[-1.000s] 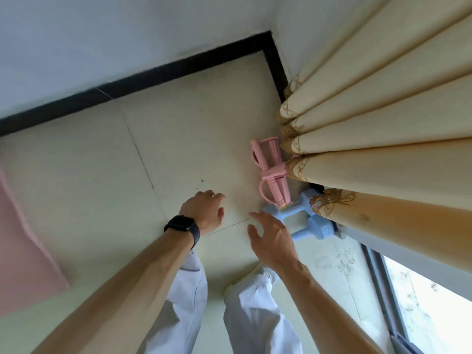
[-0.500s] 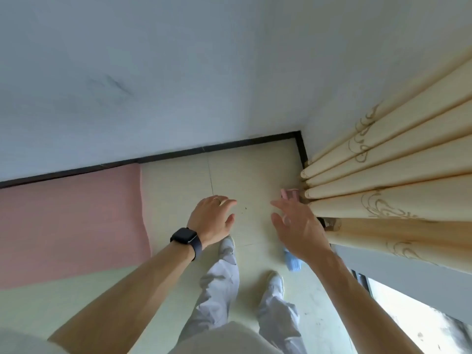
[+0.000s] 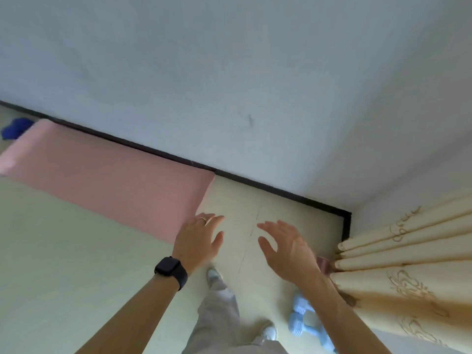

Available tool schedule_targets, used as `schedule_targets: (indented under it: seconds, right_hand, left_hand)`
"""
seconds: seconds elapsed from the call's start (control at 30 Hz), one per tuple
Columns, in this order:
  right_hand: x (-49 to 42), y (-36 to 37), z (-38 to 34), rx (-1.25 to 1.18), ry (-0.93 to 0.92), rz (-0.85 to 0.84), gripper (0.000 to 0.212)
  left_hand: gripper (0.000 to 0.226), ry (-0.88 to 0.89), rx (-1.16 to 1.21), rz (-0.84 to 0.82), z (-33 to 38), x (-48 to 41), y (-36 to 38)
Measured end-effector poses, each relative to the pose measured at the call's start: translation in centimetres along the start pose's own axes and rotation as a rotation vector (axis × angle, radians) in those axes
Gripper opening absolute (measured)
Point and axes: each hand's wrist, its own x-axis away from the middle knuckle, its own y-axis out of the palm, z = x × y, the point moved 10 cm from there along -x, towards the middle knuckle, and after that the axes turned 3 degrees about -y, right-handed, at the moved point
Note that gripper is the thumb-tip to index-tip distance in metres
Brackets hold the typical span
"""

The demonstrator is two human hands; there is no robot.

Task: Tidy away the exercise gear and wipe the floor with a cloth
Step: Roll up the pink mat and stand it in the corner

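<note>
A pink exercise mat (image 3: 107, 185) lies flat on the pale floor along the black skirting, to the left. Two light blue dumbbells (image 3: 301, 318) rest on the floor by the curtain, partly hidden behind my right forearm. A sliver of a pink item (image 3: 323, 265) shows at the curtain's foot, mostly covered by my right hand. A dark blue cloth (image 3: 15, 127) lies at the far left past the mat. My left hand (image 3: 199, 238), with a ring and a black watch, hovers open over the mat's near corner. My right hand (image 3: 286, 247) is open and empty above the floor.
Cream curtain folds (image 3: 408, 264) hang at the right and reach the floor. A white wall (image 3: 229, 85) with black skirting (image 3: 268, 187) bounds the far side and meets a corner. My legs and white shoes (image 3: 268, 332) stand between the mat and the dumbbells.
The view has risen and swung left as I stood up, so the whole mat and the blue cloth came into sight. Both hands stayed open and empty, away from the dumbbells.
</note>
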Motion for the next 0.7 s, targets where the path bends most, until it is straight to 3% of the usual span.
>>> schedule_targets:
  seconds: [0.17, 0.3, 0.5, 0.7]
  right_hand:
    - [-2.7, 0.1, -14.8, 0.109, -0.302, -0.035, 0.045]
    - [-4.7, 2.8, -27.8, 0.133, -0.512, -0.059, 0.043]
    - [-7.8, 10.9, -47.5, 0.176, -0.726, -0.079, 0.043]
    - [-10.8, 18.5, -64.2, 0.131, -0.829, -0.116, 0.044]
  left_hand:
    - [0.038, -0.251, 0.032, 0.262, -11.5, 7.3, -9.3]
    - [0.059, -0.465, 0.073, 0.346, -23.1, 13.4, -14.2]
    - [0.048, -0.687, 0.077, 0.393, -42.1, 22.6, -19.3]
    - [0.048, -0.835, 0.059, 0.418, -59.6, 30.7, -25.5]
